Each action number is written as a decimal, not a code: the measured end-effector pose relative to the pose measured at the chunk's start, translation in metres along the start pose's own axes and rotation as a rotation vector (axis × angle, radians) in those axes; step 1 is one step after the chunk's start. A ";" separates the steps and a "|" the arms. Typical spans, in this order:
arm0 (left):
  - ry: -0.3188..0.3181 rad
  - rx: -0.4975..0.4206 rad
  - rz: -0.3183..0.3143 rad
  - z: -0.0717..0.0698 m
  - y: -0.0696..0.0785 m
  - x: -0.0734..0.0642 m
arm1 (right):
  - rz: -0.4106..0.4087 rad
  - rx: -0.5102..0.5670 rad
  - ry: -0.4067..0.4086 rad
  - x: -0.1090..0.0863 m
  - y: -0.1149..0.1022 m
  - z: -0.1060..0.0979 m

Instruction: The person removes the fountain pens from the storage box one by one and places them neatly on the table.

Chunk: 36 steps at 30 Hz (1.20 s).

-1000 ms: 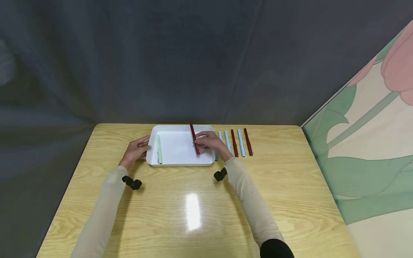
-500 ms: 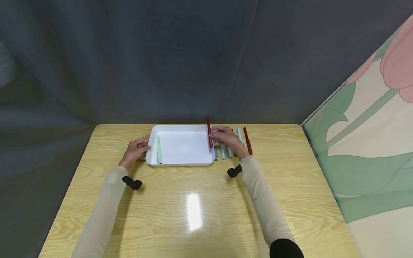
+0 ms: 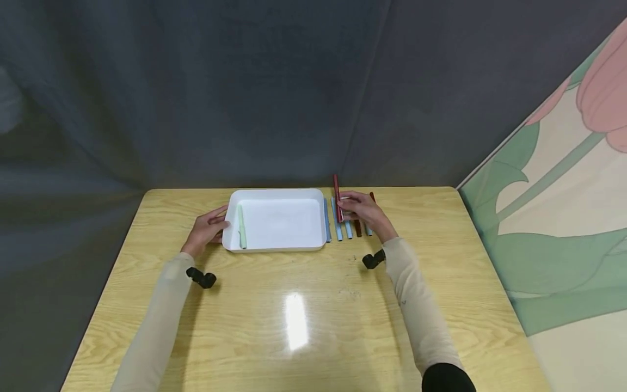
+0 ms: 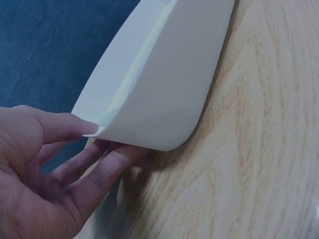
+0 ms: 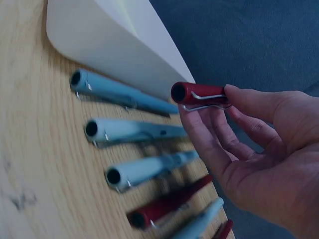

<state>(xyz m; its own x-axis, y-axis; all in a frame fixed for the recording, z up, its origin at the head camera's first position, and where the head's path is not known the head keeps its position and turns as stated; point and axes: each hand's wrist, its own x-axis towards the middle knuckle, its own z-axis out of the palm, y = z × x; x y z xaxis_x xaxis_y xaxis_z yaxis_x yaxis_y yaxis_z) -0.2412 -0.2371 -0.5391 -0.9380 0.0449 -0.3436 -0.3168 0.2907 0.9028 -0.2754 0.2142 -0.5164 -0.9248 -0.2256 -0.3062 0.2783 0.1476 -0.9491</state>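
My right hand (image 3: 364,209) pinches a dark red pen (image 3: 336,190) with a metal clip, raised above a row of pens just right of the white tray. In the right wrist view, the held red pen (image 5: 204,93) points its round, dark end at the camera. At the tray's left end, my left hand (image 3: 204,230) grips the white tray (image 3: 284,220). The left wrist view has its thumb on the tray's rim and its fingers below against the wall (image 4: 159,94). One pale green pen (image 3: 241,226) lies inside, near the tray's left wall.
Beside the tray's right wall lies a blue pen (image 5: 122,94). Two light blue pens (image 5: 139,130), a dark red pen (image 5: 167,203), another light blue pen (image 5: 199,223) and a red pen (image 5: 225,230) follow. A dark curtain (image 3: 294,98) hangs behind the wooden table (image 3: 235,326).
From over the tray's right part, my right hand has moved right with the red pen, to above the pen row. My left hand stays on the tray.
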 end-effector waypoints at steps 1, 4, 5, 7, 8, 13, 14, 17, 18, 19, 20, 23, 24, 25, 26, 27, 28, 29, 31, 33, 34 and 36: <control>-0.002 -0.002 0.001 0.000 0.001 0.000 | -0.003 -0.006 0.002 -0.001 0.000 -0.003; -0.011 -0.001 0.007 0.000 0.001 0.001 | -0.005 -0.009 0.022 -0.003 0.002 -0.011; -0.012 0.001 0.007 0.000 0.002 0.000 | -0.002 -0.011 0.028 -0.004 0.004 -0.013; -0.007 0.008 0.007 0.000 0.002 0.001 | -0.003 -0.017 0.042 -0.006 0.005 -0.018; -0.002 0.010 0.009 0.000 0.002 0.001 | -0.006 -0.023 0.050 -0.006 0.006 -0.021; 0.031 0.018 -0.003 0.002 0.003 0.001 | -0.015 -0.052 0.082 -0.012 0.003 -0.033; 0.037 0.019 -0.005 0.003 0.003 0.000 | -0.013 -0.054 0.087 -0.013 0.003 -0.035; 0.044 0.019 -0.004 0.003 0.004 0.000 | -0.006 -0.045 0.095 -0.015 0.002 -0.042; 0.042 0.019 -0.003 0.003 0.003 0.000 | -0.003 -0.043 0.098 -0.015 0.002 -0.045; 0.039 0.019 -0.003 0.002 0.003 0.000 | -0.003 -0.039 0.100 -0.016 0.003 -0.047; 0.036 0.018 -0.001 0.002 0.003 0.000 | -0.002 -0.036 0.104 -0.017 0.003 -0.050; 0.032 0.014 0.000 0.002 0.002 0.000 | 0.003 -0.028 0.120 -0.019 0.005 -0.058; 0.032 0.012 -0.001 0.002 0.002 0.001 | 0.002 -0.028 0.119 -0.020 0.006 -0.061; 0.035 0.008 -0.002 0.002 0.002 0.001 | 0.004 -0.038 0.124 -0.021 0.007 -0.064; 0.036 0.005 -0.002 0.002 0.002 0.002 | 0.006 -0.050 0.132 -0.023 0.007 -0.066; 0.034 0.001 -0.001 0.002 0.002 0.002 | 0.009 -0.062 0.136 -0.025 0.008 -0.069; 0.032 -0.001 0.000 0.002 0.002 0.003 | 0.014 -0.071 0.141 -0.027 0.008 -0.072; 0.031 -0.005 0.002 0.002 0.002 0.003 | 0.014 -0.077 0.141 -0.029 0.008 -0.075; 0.029 -0.006 0.006 0.002 0.001 0.004 | 0.017 -0.082 0.150 -0.034 0.005 -0.079; 0.024 -0.007 0.010 0.001 0.001 0.004 | 0.020 -0.081 0.154 -0.042 -0.001 -0.080; 0.025 -0.007 0.010 0.001 0.000 0.004 | 0.021 -0.084 0.157 -0.046 -0.004 -0.080; 0.026 -0.004 0.005 0.000 -0.001 0.004 | 0.024 -0.110 0.166 -0.053 -0.010 -0.079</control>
<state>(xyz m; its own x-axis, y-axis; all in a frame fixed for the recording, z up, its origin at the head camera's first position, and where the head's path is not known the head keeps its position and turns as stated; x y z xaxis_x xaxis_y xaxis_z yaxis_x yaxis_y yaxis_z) -0.2448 -0.2369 -0.5410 -0.9430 0.0216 -0.3320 -0.3123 0.2866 0.9057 -0.2501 0.3010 -0.4846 -0.9509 -0.0607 -0.3036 0.2790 0.2572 -0.9252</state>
